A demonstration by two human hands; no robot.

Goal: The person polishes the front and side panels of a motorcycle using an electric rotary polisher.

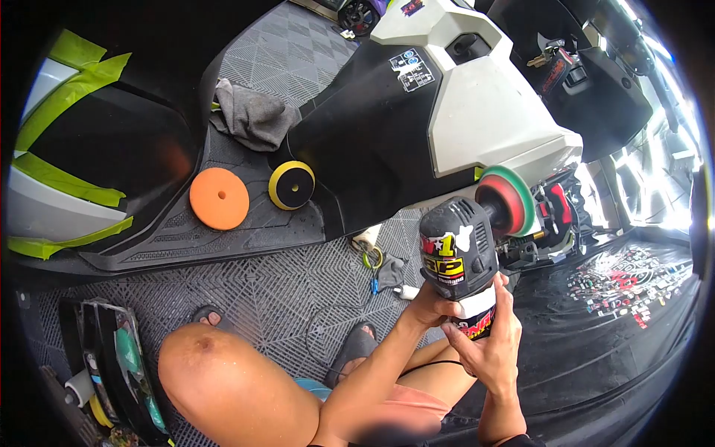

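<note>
Both my hands are on a black power polisher (456, 246) covered in stickers. My left hand (432, 307) is closed round the lower part of its body, its fingers partly hidden behind the tool. Lower down, my right hand (491, 346) wraps the handle from the right. A round pad with a green rim and red centre (510, 201) is mounted on the polisher's head, close to the white and black scooter panel (495, 112). On the scooter's footboard lie an orange foam pad (219, 200) and a yellow and black pad (291, 185).
A grey cloth (253, 115) rests on the footboard. Green tape (71, 186) edges the left panels. A black sheet (596, 335) covers the right side. A rack of items (112, 372) stands lower left. A power cord and small bottles lie on the grey tiles.
</note>
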